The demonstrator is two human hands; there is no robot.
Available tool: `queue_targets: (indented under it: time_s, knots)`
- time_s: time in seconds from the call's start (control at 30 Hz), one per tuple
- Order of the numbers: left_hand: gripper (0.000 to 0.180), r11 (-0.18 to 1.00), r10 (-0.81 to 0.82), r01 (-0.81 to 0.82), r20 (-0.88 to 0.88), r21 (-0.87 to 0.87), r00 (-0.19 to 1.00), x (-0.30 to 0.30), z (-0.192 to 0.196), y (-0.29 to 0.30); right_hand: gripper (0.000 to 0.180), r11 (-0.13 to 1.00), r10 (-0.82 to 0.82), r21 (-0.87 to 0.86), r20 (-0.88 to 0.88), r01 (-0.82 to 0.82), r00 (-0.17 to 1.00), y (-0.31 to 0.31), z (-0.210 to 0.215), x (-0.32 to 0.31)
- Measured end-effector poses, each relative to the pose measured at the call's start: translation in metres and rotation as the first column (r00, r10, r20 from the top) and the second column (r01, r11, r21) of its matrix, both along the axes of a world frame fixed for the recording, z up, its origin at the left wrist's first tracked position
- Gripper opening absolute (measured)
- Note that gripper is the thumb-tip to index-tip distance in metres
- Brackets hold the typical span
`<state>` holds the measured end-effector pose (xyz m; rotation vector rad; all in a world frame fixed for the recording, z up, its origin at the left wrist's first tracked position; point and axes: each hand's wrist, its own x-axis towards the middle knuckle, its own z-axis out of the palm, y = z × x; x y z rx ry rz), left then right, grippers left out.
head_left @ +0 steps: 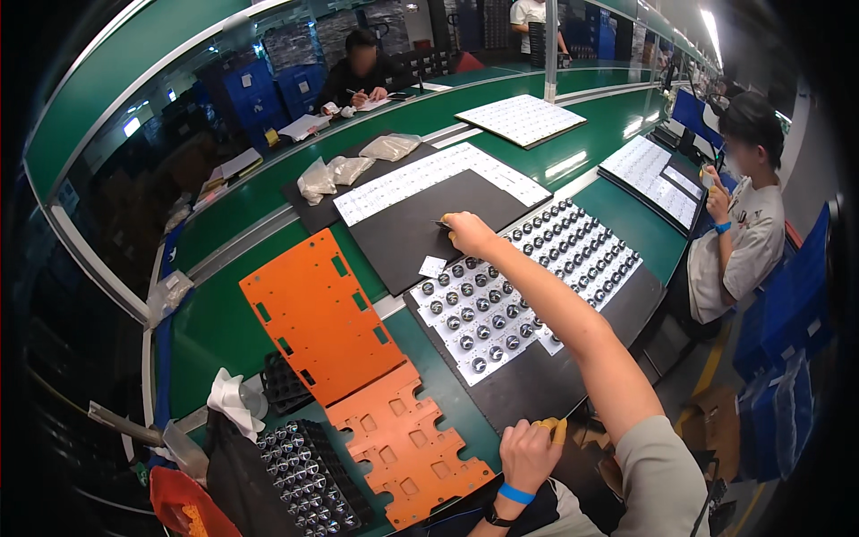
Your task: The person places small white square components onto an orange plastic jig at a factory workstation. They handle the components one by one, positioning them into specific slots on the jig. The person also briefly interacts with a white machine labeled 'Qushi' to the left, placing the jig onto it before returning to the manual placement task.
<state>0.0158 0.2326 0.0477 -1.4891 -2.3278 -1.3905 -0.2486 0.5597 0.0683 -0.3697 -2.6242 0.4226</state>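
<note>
My right hand [467, 234] reaches out over a bare black board [403, 233]. Its fingers pinch a thin, dark, pointed tool [441, 223], too small to name more exactly. Just below the tool, a small white circuit board piece [432, 267] lies at the corner of the panels. Under my right forearm spread white panels [452, 336] set with rows of round, dark-rimmed parts [483, 332]. My left hand [530, 455] is close to my body, its fingers curled, with yellow finger covers on. Whether it holds anything is hidden.
Left of the panels lie an orange plate [318, 313] and a notched orange plate [420, 438]. A black tray of shiny round parts [304, 479] stands at near left. Beyond are white sheets [385, 192], plastic bags [349, 168] and another white panel [522, 118]. A co-worker [738, 215] sits at right, another [362, 76] opposite.
</note>
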Motion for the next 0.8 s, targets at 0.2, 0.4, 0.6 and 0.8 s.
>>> queue_targets:
  time_s: [0.2,0.4,0.6,0.8]
  knots:
    - [0.015,1.0,0.006,-0.006,0.003,0.012,1.0,0.0,-0.002,0.001,0.035,0.98,-0.055,-0.193,-0.037,0.047,0.998,-0.002,0.005,0.009]
    - [0.015,1.0,-0.01,0.01,-0.004,0.008,1.0,0.001,0.0,0.0,0.034,0.994,-0.011,-0.107,-0.047,0.006,0.999,0.002,0.002,0.011]
    - [0.015,1.0,0.008,-0.008,-0.001,-0.002,1.0,0.0,-0.004,-0.001,0.03,0.989,0.147,-0.05,0.162,-0.141,0.976,-0.057,0.021,0.004]
    - [0.015,1.0,0.004,-0.004,0.002,-0.011,1.0,0.002,-0.001,0.0,0.028,0.975,0.21,0.018,0.273,-0.223,0.939,-0.061,0.024,0.004]
